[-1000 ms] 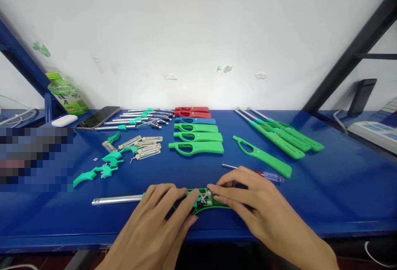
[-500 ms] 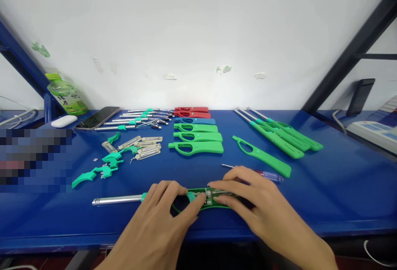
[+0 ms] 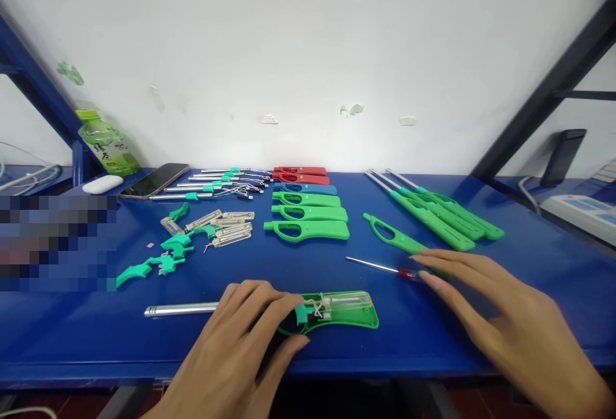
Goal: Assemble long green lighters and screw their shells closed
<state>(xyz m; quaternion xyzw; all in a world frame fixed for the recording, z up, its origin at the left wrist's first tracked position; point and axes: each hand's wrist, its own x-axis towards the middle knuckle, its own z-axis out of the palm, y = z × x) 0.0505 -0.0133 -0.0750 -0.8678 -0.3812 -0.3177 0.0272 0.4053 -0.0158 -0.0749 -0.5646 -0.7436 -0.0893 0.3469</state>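
My left hand (image 3: pixel 245 335) is closed on an opened green lighter handle half (image 3: pixel 353 319) near the table's front edge. A silver lighter tube (image 3: pixel 180 309) sticks out to its left. Inside the half lie a clear fuel tank (image 3: pixel 349 300), white wires and a teal trigger (image 3: pixel 301 314); my fingers partly cover the front end. To the right, my right hand (image 3: pixel 500 310) reaches with fingers stretched and thumb apart over a loose green handle half (image 3: pixel 397 238), hiding its rear end. Its thumb is at the handle of a screwdriver (image 3: pixel 404 273); whether it touches is unclear.
Several handle halves (image 3: pixel 310 231) in green, blue and red form a column behind. Assembled green lighters (image 3: pixel 433 217) lie back right. Tube assemblies (image 3: pixel 192 196), clear tanks (image 3: pixel 231 236) and teal triggers (image 3: pixel 168 264) lie left, near a phone (image 3: pixel 156 180) and a bottle (image 3: pixel 108 146).
My right hand has left the opened handle and moved right to the loose half and screwdriver. The tank inside the handle is now uncovered. My left hand stays on the handle, with its thumb lower.
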